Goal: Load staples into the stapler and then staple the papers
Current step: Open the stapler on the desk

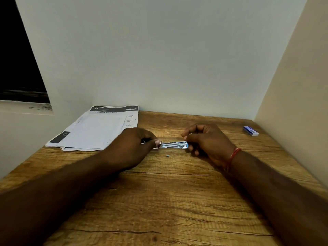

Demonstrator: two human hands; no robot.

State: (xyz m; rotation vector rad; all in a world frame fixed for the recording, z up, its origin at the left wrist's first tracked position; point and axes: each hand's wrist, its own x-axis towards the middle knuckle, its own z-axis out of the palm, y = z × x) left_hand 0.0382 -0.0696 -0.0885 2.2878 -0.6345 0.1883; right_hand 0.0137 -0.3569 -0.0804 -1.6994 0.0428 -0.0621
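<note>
A small silver and blue stapler (174,145) lies lengthwise on the wooden table, its metal staple channel facing up. My left hand (132,146) grips its left end, thumb pressed on the metal. My right hand (205,139) holds its right end, with thumb and forefinger pinched together above it; I cannot tell whether they hold staples. A tiny grey piece of staples (167,155) lies on the table just in front of the stapler. The papers (95,128), a loose printed stack, lie at the back left.
A small blue staple box (250,130) sits at the back right near the beige side wall. The wooden table (159,201) is hemmed in by a white wall behind and on the left. My forearms rest across the front of the table.
</note>
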